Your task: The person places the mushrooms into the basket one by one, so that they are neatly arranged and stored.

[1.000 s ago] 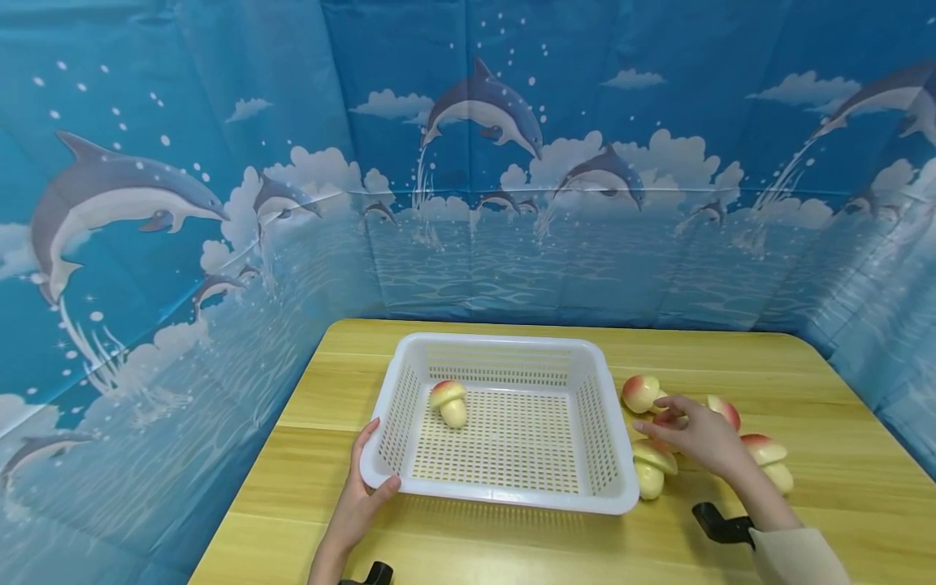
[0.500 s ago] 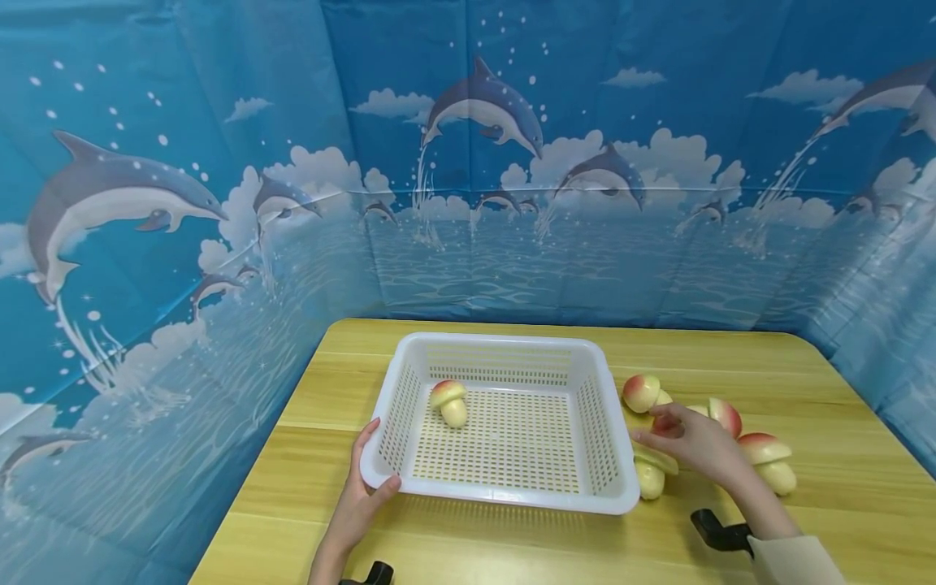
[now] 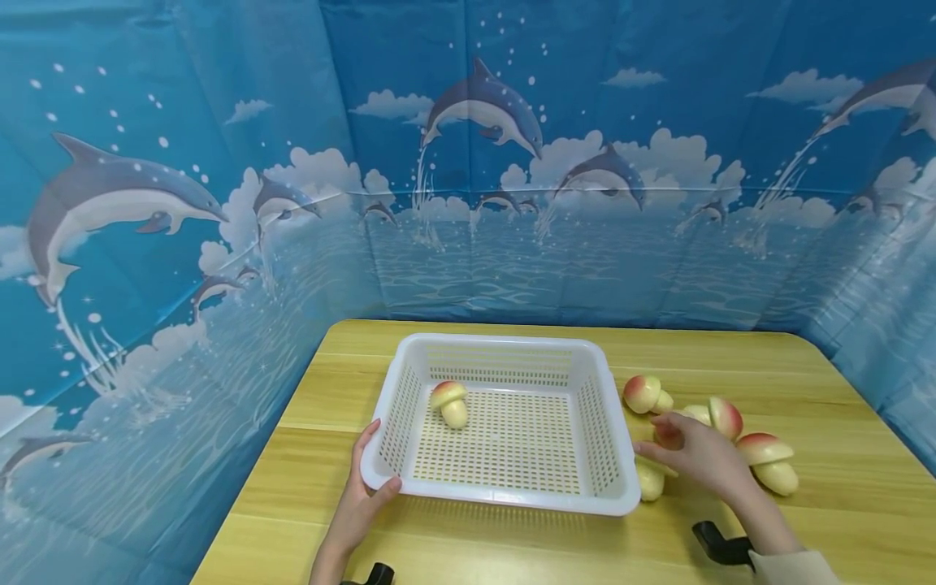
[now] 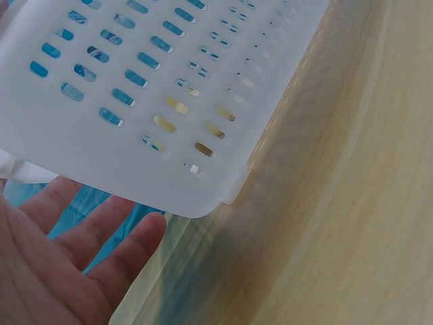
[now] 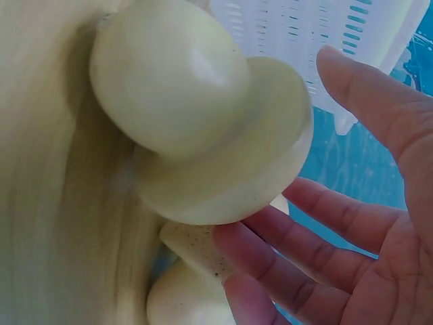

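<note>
Fingers (image 3: 678,422) of the right hand (image 3: 706,459) partly hide a red-topped mushroom (image 3: 667,439).

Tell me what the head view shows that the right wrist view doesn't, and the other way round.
Only the head view: the left grip on the corner of the white basket, the mushroom lying inside it, and the printed dolphins.
Only the right wrist view: dark specks on a pale piece.
Both: the right grip, mushrooms outside the basket, the basket itself, the table and the blue backdrop.
</note>
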{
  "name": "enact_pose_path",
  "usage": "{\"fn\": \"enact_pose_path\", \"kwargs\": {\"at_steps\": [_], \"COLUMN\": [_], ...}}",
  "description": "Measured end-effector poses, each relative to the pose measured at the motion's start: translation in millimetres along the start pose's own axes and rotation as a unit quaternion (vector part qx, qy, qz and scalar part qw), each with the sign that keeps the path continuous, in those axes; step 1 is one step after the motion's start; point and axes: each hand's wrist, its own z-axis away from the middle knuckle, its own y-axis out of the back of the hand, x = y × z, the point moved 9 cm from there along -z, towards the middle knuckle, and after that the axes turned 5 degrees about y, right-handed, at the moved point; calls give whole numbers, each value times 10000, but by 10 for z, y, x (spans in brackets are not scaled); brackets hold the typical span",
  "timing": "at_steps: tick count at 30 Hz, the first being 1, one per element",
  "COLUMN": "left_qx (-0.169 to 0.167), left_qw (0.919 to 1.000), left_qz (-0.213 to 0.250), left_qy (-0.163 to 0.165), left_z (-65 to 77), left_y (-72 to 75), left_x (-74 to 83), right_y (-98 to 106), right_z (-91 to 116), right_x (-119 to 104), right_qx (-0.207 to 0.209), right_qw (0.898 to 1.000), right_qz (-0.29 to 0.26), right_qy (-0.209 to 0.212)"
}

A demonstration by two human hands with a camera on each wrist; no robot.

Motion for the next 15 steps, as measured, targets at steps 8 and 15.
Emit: {"fn": "enact_pose_path", "kwargs": {"at_steps": [8, 15], "left_qx": [23, 34], "left_qw": [10000, 10000], "left_qz": [3, 51], "left_qy": [27, 28], "left_z": [-2, 5], "left_y": [-2, -9], "left_x": [4, 8], "right_y": [-78, -120], "right_z": [57, 100], "right_x": [13, 37], "right_qx": [-60, -51], "right_qw": [10000, 9999], "right_qz": [42, 107], "right_qy": [-12, -68]}}
